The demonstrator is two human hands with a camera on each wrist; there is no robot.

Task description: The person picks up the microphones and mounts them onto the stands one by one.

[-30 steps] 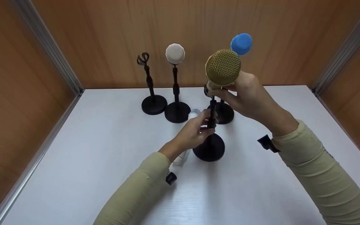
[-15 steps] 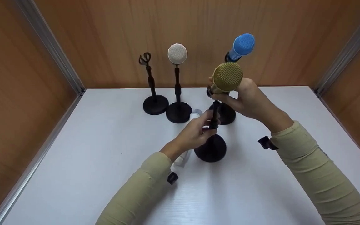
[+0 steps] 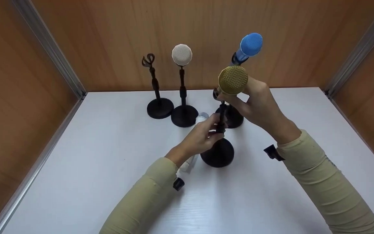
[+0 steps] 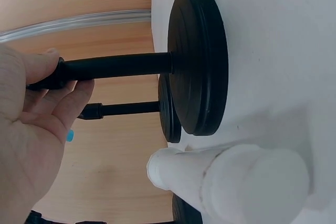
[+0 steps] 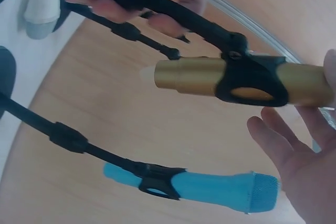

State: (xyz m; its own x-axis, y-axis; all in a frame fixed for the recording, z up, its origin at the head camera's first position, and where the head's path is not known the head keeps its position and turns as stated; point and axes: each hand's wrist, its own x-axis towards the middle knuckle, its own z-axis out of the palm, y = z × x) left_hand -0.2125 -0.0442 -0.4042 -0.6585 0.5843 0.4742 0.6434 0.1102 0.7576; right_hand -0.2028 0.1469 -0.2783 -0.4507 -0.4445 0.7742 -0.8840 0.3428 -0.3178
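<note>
My left hand grips the pole of a black desktop microphone stand, whose round base rests on the table. Up at the stand's top, my right hand holds a gold microphone between thumb and fingers, near its mesh head. In the right wrist view the gold body lies through the stand's black clip, with its narrower tail end sticking out beyond. A white microphone lies on the table beside the base, partly hidden by the left hand in the head view.
Behind the held stand, a blue microphone sits in another stand. Further left, a white-headed microphone tops a stand, and a stand with a bare clip stands beside it. Wooden panels enclose the white table.
The right hand has lowered the gold microphone to the stand's clip, uncovering more of the blue one behind. My left hand keeps its hold on the pole, with the base in place.
</note>
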